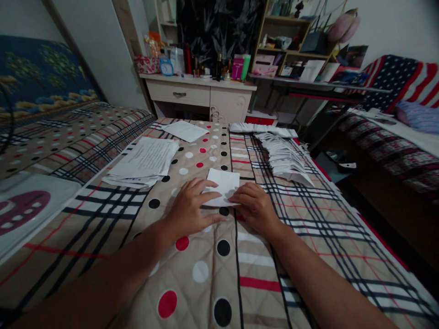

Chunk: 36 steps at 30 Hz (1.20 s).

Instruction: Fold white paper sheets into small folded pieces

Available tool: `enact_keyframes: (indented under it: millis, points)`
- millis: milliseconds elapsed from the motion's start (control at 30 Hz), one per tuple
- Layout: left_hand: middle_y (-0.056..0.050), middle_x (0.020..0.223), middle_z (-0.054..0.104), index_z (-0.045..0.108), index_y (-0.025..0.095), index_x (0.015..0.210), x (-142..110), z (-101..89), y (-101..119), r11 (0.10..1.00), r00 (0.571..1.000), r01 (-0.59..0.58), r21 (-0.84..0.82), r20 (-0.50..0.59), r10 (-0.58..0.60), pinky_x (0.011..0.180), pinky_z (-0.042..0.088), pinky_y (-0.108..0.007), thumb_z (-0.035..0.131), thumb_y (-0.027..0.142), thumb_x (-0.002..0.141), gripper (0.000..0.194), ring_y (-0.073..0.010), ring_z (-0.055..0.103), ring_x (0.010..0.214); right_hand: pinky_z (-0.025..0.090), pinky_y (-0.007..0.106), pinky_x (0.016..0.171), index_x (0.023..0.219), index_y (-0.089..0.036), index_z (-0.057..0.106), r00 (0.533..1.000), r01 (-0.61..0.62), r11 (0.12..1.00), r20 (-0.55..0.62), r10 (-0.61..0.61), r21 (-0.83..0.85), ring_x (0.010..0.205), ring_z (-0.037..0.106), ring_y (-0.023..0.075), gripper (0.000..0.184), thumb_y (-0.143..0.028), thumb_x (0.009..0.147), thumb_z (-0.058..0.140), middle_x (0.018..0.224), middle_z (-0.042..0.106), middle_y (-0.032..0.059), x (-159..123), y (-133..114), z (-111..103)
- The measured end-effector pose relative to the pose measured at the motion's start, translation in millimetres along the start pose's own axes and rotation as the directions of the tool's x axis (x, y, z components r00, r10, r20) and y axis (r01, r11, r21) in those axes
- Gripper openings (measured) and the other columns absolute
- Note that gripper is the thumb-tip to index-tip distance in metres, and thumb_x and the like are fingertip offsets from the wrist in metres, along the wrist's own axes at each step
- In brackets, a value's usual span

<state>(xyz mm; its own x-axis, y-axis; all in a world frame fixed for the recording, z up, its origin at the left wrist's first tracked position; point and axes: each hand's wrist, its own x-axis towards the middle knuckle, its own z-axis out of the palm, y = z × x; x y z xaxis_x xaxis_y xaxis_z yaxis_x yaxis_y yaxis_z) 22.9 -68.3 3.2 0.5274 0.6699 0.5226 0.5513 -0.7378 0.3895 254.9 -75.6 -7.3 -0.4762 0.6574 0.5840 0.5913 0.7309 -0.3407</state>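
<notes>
A small white folded sheet of paper [224,185] lies on the patterned bedspread in front of me. My left hand [194,203] is at its left edge, with fingers apart and the fingertips over the paper; the thumb reaches just below its near edge. At the near right corner, my right hand [252,205] has its fingers drawn together on the paper, though the thumb is mostly hidden. To the left sits a stack of printed sheets [144,157], with another single sheet [185,131] beyond it. A fanned row of folded papers [283,155] lies to the right.
The quilted bedspread [195,297] has dots and plaid stripes. A white bundle [262,130] lies along the far edge of the bed. Behind stands a white dresser [192,93] with bottles and a blue clock [166,66]. A white bag [30,205] rests at the left.
</notes>
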Motion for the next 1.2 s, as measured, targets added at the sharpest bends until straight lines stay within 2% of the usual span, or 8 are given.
enact_keyframes:
  millis: [100,200,400,500,633,833,1067,1200]
  points:
    - [-0.008,0.1,0.073,0.073,0.02,0.099,-3,4.1,2,0.991,0.991,-0.078,0.108,0.114,0.065,0.086,0.049,-0.042,0.065,0.019,0.083,0.018,-0.0246,0.063,0.095,0.047,0.043,0.091,0.105,-0.023,0.07,0.997,-0.071,0.997,-0.024,0.072,0.037,0.104,0.06,0.0241,0.04,0.0,0.074,0.056,0.108,0.069,0.008,-1,5,3]
    - [-0.005,0.091,0.074,0.073,0.018,0.094,-4,9.1,-6,0.996,0.995,-0.074,0.048,0.072,0.071,0.083,0.051,-0.036,0.048,0.001,0.083,0.032,-0.0204,0.066,0.089,0.046,0.046,0.097,0.108,-0.023,0.07,0.99,-0.134,0.989,-0.043,0.136,0.057,0.115,0.057,0.0256,0.038,-0.003,0.078,0.058,0.121,0.064,0.01,-2,11,4]
    - [-0.002,0.094,0.075,0.068,0.021,0.064,-2,6.2,-35,0.996,0.989,0.086,-0.009,-0.118,-0.087,0.095,0.048,-0.041,0.044,-0.006,0.067,0.036,-0.0215,0.065,0.101,0.047,0.045,0.092,0.089,-0.024,0.071,0.993,-0.114,0.991,-0.002,0.115,0.069,0.097,0.064,0.0226,0.017,-0.011,0.084,0.061,0.099,0.073,0.0053,-1,9,1]
    - [-0.004,0.096,0.074,0.062,0.019,0.055,-1,3.5,-43,0.975,0.974,0.178,-0.133,-0.12,-0.194,0.093,0.051,-0.038,0.042,-0.004,0.061,0.031,-0.0207,0.067,0.1,0.046,0.044,0.093,0.089,-0.023,0.069,0.995,-0.099,0.992,0.017,0.098,0.072,0.094,0.064,0.0216,0.018,-0.009,0.083,0.059,0.096,0.073,0.0043,-1,5,1]
    - [-0.006,0.099,0.074,0.056,0.018,0.05,-1,1.3,-42,0.92,0.956,0.227,-0.32,-0.108,-0.274,0.093,0.052,-0.036,0.04,-0.002,0.059,0.027,-0.0196,0.068,0.101,0.048,0.043,0.094,0.092,-0.023,0.068,0.977,-0.178,0.978,-0.096,0.189,0.11,0.107,0.061,0.0236,0.025,-0.005,0.079,0.057,0.112,0.068,0.0076,-1,3,-1]
    - [-0.005,0.101,0.074,0.056,0.019,0.051,2,-3.1,-38,0.935,0.972,0.096,-0.341,-0.17,-0.162,0.096,0.052,-0.039,0.041,-0.005,0.06,0.03,-0.02,0.067,0.106,0.043,0.046,0.104,0.102,-0.025,0.067,0.866,-0.341,0.881,-0.255,0.43,0.328,0.123,0.054,0.0252,0.034,-0.008,0.076,0.056,0.129,0.059,0.0081,-1,6,-3]
    - [-0.006,0.102,0.073,0.057,0.018,0.052,2,-5.0,-36,0.973,0.976,-0.012,-0.231,-0.213,-0.039,0.094,0.053,-0.04,0.043,-0.009,0.062,0.032,-0.0208,0.064,0.109,0.052,0.032,0.074,0.105,-0.023,0.067,0.767,-0.471,0.659,-0.097,0.634,0.586,0.086,0.065,0.019,0.024,-0.029,0.082,0.065,0.104,0.07,0.0048,-6,9,4]
    - [-0.007,0.12,0.066,0.066,0.018,0.061,3,-3.8,-34,0.994,0.951,-0.002,-0.111,-0.308,-0.032,0.099,0.05,-0.041,0.048,-0.01,0.065,0.034,-0.0221,0.058,0.118,0.05,0.03,0.073,0.093,-0.022,0.071,0.772,-0.469,0.671,-0.103,0.628,0.575,0.082,0.064,0.0176,0.014,-0.025,0.079,0.068,0.092,0.071,0.0026,-6,5,4]
